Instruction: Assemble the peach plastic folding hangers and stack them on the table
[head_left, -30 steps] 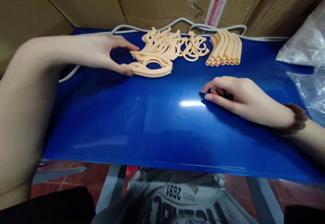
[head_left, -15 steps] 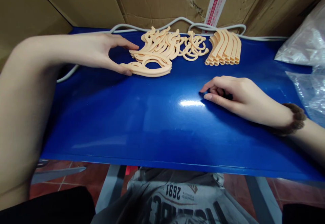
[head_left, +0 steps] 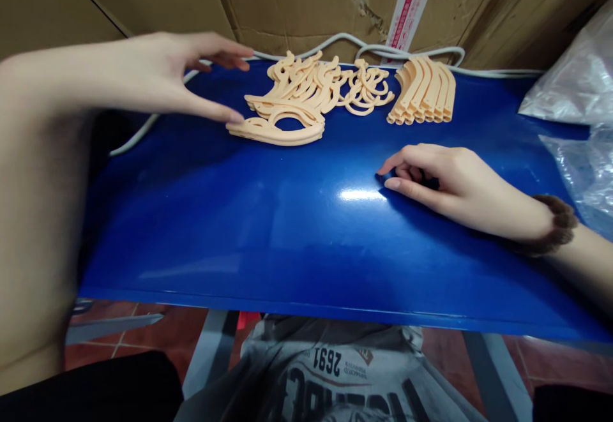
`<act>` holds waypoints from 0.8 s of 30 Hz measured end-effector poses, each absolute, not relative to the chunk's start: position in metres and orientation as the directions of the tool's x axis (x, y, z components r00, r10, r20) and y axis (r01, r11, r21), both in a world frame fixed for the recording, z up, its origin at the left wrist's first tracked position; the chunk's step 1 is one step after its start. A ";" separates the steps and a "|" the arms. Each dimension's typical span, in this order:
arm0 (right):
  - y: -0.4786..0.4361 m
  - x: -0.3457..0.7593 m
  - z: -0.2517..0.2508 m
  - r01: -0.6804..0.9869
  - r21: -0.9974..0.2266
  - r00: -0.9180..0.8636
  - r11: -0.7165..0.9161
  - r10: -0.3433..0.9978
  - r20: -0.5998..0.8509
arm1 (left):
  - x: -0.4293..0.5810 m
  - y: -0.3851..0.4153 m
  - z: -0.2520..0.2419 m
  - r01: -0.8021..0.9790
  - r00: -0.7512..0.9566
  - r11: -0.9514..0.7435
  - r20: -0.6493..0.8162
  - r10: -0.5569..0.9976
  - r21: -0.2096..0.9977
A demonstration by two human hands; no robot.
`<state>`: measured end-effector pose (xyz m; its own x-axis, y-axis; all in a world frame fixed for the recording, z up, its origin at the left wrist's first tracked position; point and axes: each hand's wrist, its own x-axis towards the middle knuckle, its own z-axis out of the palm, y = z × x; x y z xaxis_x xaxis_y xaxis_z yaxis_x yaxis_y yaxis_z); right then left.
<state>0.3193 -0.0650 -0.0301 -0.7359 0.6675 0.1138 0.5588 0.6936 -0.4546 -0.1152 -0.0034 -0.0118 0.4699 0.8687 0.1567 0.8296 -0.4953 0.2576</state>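
My left hand (head_left: 191, 80) is raised at the left end of the cream plastic pieces, its fingers spread and nothing held. Its thumb tip is close to the nearest of the stacked curved arm pieces (head_left: 282, 135); I cannot tell whether it touches. Behind that stack lies a heap of more curved arm pieces (head_left: 306, 83), beside a tangle of small hook-shaped pieces (head_left: 366, 90). Farther right, several curved pieces (head_left: 424, 93) lie side by side in a neat row. My right hand (head_left: 431, 176) rests on the blue table, fingers loosely curled, thumb and forefinger slightly apart, holding nothing visible.
The blue tabletop (head_left: 268, 237) has its front edge near my lap. A white cable (head_left: 335, 37) runs along the back, before cardboard boxes (head_left: 297, 0). Clear plastic bags (head_left: 575, 77) lie at the right. A grey printed cloth (head_left: 335, 371) shows below the table edge.
My left hand has opened wider and drawn back up and left from the curved pieces, which stay in place. My right hand has not moved.
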 end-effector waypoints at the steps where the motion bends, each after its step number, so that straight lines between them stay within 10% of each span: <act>1: -0.065 0.319 -0.030 0.560 -0.454 -0.736 0.693 0.668 0.110 | -0.105 -0.011 -0.007 0.816 0.458 -0.516 0.254 0.852 0.261; 7: -0.066 0.319 -0.030 0.578 -0.456 -0.720 0.677 0.685 0.106 | -0.016 -0.058 -0.007 0.773 0.524 -0.634 0.546 0.654 0.017; 19: -0.066 0.319 -0.027 0.676 -0.395 -0.621 0.622 0.769 0.149 | 0.037 -0.079 -0.060 0.424 0.839 -0.901 0.338 0.427 0.087; 24: -0.052 0.310 -0.010 0.749 -0.145 -0.620 0.646 0.762 0.189 | 0.034 -0.078 -0.057 0.438 0.844 -0.894 0.296 0.446 0.099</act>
